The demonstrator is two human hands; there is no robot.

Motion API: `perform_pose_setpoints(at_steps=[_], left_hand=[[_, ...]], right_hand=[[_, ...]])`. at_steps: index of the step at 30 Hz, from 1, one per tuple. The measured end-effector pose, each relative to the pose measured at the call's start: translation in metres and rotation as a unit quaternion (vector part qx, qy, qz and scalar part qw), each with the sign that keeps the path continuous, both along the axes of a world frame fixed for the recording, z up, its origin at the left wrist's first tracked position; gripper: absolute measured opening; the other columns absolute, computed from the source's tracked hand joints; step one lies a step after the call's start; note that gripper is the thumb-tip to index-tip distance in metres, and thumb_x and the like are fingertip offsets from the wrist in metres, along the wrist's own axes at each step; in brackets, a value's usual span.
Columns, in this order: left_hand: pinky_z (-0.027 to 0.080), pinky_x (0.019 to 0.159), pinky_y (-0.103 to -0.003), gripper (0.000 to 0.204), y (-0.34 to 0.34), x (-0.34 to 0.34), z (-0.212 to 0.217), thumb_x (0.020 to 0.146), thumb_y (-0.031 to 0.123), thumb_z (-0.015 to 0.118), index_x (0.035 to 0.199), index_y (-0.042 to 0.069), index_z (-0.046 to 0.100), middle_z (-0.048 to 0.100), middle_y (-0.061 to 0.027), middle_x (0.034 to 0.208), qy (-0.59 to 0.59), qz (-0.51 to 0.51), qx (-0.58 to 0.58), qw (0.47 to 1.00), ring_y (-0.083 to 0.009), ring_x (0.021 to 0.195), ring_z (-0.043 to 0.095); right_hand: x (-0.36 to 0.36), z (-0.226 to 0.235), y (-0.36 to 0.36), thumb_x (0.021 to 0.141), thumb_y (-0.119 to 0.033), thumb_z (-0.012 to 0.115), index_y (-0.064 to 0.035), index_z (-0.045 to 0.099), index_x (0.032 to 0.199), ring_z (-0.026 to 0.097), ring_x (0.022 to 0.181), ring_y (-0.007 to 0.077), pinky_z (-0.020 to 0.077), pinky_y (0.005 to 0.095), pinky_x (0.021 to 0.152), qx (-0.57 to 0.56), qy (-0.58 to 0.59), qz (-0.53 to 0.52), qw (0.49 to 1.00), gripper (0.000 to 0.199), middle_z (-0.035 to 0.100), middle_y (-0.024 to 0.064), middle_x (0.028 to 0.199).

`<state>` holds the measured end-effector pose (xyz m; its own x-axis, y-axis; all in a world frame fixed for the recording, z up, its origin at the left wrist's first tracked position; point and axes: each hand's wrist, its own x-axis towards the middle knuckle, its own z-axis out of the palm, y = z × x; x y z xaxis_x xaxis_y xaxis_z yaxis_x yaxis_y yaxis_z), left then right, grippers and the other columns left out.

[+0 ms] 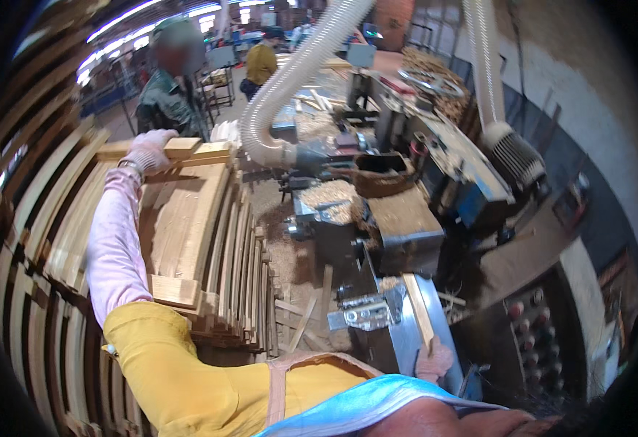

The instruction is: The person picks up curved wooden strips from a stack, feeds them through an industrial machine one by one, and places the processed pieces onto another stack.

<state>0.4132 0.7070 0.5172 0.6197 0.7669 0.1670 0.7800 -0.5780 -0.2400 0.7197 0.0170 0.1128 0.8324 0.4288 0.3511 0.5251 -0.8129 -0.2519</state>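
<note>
My left hand (150, 151), in a pale knitted glove, reaches far forward with its fingers closed over a short wooden board (183, 148). That board lies crosswise at the far end of a stack of wooden boards (182, 218). Low on the right, my right hand (434, 361), also gloved, grips the near end of a narrow wooden strip (418, 312). The strip lies lengthwise on the smooth metal table (402, 344) of a woodworking machine, beside a metal clamp-like fixture (366, 313). My right fingers are only partly visible.
Ribbed clear hoses (261, 124) hang over the machine, and sawdust (331, 195) is piled on it. A panel of buttons (534, 335) stands at right. Slatted wood stacks (42, 240) line the left; offcuts (304, 320) litter the floor. Another person (164, 102) stands beyond my left hand.
</note>
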Motion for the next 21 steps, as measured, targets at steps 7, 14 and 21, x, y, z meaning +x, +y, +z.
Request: perform_pose_setpoints(at_steps=[7,14,21], left_hand=[[0.05,0.104,-0.043,0.053,0.004,0.002,-0.015,0.076,0.033,0.081,0.123,0.015,0.066,0.069,-0.0092,0.116,-0.025,-0.088,0.071,0.993,-0.0285,0.117,0.064],[0.049,0.105,-0.042,0.054,0.008,0.002,-0.019,0.076,0.031,0.08,0.127,0.019,0.066,0.07,-0.0089,0.121,-0.059,-0.057,0.025,0.996,-0.0282,0.119,0.064],[0.048,0.106,-0.041,0.057,0.002,-0.001,-0.006,0.077,0.027,0.079,0.132,0.02,0.065,0.07,-0.0081,0.124,-0.025,-0.001,-0.007,1.0,-0.0264,0.123,0.063]], right_hand=[[-0.001,0.143,0.276,0.091,-0.021,0.072,-0.0057,0.057,0.145,0.07,0.088,0.0346,0.0537,0.0453,0.081,0.204,0.12,0.333,0.913,0.058,0.074,0.0165,0.098],[-0.01,0.212,0.481,0.097,-0.033,0.066,-0.0013,0.041,0.156,0.069,0.11,0.0345,0.0514,0.0393,0.097,0.142,0.351,0.424,0.823,0.071,0.071,0.022,0.12],[0.011,0.253,0.686,0.092,-0.038,0.059,-0.0183,0.039,0.16,0.063,0.126,0.0425,0.0475,0.0451,0.107,-0.028,0.202,0.477,0.855,0.073,0.064,0.0269,0.137]])
